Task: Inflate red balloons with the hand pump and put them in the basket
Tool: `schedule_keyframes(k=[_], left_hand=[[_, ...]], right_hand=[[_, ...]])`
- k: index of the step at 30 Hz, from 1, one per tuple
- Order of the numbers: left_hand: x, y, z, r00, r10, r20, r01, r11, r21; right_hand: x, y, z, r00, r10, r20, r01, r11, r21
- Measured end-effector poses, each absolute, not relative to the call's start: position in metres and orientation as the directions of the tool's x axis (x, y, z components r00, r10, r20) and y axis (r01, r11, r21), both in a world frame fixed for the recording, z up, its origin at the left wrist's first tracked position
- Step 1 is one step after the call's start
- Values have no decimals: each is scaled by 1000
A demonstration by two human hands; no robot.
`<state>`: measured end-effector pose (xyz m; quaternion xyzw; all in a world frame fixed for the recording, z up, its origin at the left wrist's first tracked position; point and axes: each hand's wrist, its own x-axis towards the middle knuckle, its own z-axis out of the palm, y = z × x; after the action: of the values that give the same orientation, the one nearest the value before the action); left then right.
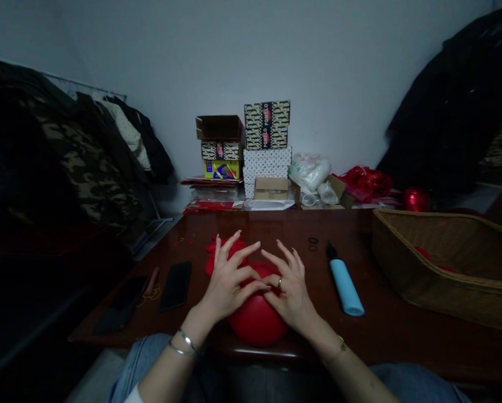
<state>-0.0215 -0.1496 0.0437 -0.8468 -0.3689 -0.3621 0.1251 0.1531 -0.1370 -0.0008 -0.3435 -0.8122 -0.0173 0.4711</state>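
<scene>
A round red balloon (257, 322) rests on the brown table close to its front edge, right in front of me. My left hand (228, 280) pinches the top of the balloon between thumb and forefinger, with its other fingers raised and spread. Facing it, my right hand (292, 288), with a ring on one finger, pinches the same spot. What exactly lies between the fingertips is too small to make out, though it appears to be the balloon's neck. Behind my left hand is a heap of limp red pieces (211, 258), partly hidden.
To the right lies a light blue hand pump (347, 288) with a black nozzle, then a wicker basket (402, 280). Two small dark rings (313, 244) lie farther back. A black phone (176, 285) and a dark flat item (122, 305) are left. Boxes (266, 162) stand behind the table.
</scene>
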Motion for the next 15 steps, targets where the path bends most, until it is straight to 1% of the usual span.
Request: schedule_keyframes(k=[4, 8, 11, 15], left_hand=[[-29, -145, 48, 547, 553, 629, 687, -725, 40], [-35, -141, 50, 585, 535, 609, 640, -766, 58], [-39, -137, 52, 625, 504, 597, 590, -805, 62], [-41, -133, 55, 698, 434, 570, 510, -860, 30]], right_hand=[[152, -139, -1, -312, 524, 793, 563, 774, -290], [151, -139, -2, -316, 514, 797, 539, 789, -295], [152, -137, -3, -334, 528, 781, 513, 797, -320], [153, -136, -5, -357, 582, 731, 481, 785, -390]])
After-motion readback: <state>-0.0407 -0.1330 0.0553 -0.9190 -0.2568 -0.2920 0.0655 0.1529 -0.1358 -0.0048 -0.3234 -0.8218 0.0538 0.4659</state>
